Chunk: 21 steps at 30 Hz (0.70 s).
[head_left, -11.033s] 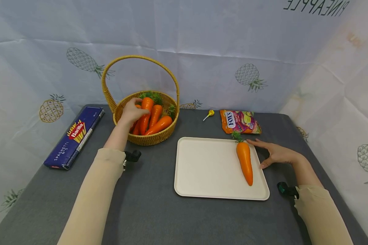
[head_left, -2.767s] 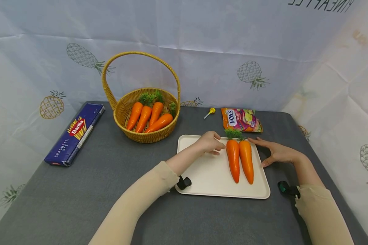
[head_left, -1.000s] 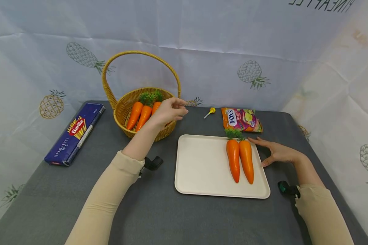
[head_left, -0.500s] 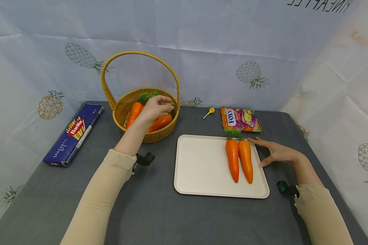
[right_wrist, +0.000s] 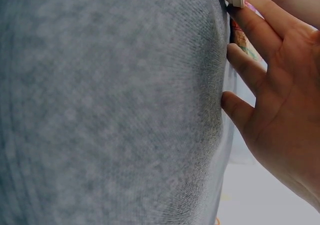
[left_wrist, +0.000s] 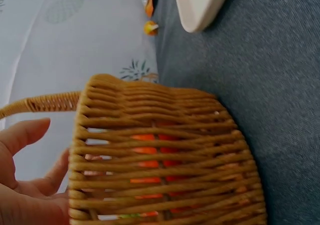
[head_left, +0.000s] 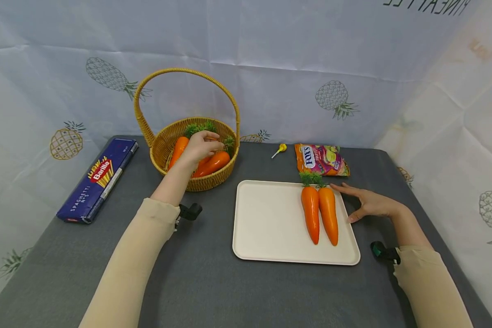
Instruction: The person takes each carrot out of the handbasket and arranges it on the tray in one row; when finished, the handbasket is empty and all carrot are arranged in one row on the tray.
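Currently, left grip over carrot basket, right grip at tray

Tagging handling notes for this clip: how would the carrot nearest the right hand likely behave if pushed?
The carrot might roll in a curve, given its rounded, tapering body. Its smooth surface may feel slippery. The tray has a raised rim that could stop it.

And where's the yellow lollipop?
In the head view, the yellow lollipop lies near the back of the table, beyond the tray, just left of the sweets bag.
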Available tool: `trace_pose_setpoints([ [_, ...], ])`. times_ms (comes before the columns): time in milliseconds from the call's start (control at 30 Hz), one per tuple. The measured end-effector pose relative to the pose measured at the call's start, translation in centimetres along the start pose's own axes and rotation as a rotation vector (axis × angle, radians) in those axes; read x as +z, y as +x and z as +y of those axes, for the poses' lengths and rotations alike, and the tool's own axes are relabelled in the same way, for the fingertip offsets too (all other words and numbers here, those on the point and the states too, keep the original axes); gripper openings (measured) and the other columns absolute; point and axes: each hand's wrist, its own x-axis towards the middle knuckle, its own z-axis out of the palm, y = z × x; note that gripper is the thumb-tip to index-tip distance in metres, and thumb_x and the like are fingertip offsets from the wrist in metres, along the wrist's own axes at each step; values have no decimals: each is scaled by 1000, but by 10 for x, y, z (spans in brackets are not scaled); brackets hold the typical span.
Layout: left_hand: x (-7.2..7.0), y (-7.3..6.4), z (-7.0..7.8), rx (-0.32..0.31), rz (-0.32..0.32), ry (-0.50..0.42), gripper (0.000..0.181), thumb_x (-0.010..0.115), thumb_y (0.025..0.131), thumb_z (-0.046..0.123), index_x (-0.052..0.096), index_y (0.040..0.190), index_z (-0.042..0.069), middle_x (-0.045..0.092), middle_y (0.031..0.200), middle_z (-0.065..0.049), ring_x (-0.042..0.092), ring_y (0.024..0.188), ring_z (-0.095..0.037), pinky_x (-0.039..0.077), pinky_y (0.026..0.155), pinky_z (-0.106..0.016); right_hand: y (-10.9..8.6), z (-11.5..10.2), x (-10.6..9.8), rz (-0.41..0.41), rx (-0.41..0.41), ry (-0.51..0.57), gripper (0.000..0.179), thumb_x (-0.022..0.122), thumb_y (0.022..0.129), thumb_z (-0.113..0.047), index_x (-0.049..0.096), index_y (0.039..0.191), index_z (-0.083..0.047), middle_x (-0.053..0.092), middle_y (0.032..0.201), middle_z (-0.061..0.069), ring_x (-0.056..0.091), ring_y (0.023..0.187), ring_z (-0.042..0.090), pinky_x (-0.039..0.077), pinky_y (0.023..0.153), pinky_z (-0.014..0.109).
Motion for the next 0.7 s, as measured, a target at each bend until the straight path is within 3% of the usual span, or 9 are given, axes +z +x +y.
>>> trace_pose_setpoints([
  [133, -1, 3, -4, -26, 27, 26, 48, 61, 97, 18, 48, 141, 5, 52, 134, -16, 52, 120, -34, 48, 105, -44, 1, 1, 0, 0, 0, 7, 111, 84, 70, -37, 20, 159, -21, 5, 163, 31, 2, 146, 61, 7, 100, 88],
  [333, -3, 7, -12, -46, 36, 100, 50, 62, 96, 20, 46, 141, 4, 53, 122, -11, 48, 80, -22, 44, 76, -37, 1, 0, 0, 3, 5, 11, 111, 84, 69, -36, 20, 159, -21, 5, 163, 30, 2, 146, 61, 8, 100, 88],
  [400, -3, 8, -14, -53, 28, 131, 51, 62, 97, 21, 45, 142, 3, 53, 123, -12, 46, 76, -21, 43, 74, -36, 0, 0, 1, 3, 8, 9, 111, 84, 69, -36, 21, 159, -21, 4, 163, 31, 3, 146, 61, 8, 100, 88],
  [533, -3, 10, -17, -61, 15, 192, 53, 62, 96, 21, 43, 142, 3, 49, 137, -18, 52, 97, -25, 48, 86, -37, 0, 0, 1, 3, 11, 4, 111, 84, 69, -36, 20, 159, -22, 4, 163, 31, 3, 146, 62, 9, 100, 88],
  [700, -3, 12, -21, -76, 15, 254, 56, 64, 95, 21, 42, 144, 3, 46, 146, -19, 50, 122, -34, 49, 101, -44, 0, 0, 0, 4, 8, 0, 111, 83, 69, -38, 20, 159, -22, 5, 163, 31, 4, 146, 61, 10, 100, 88],
])
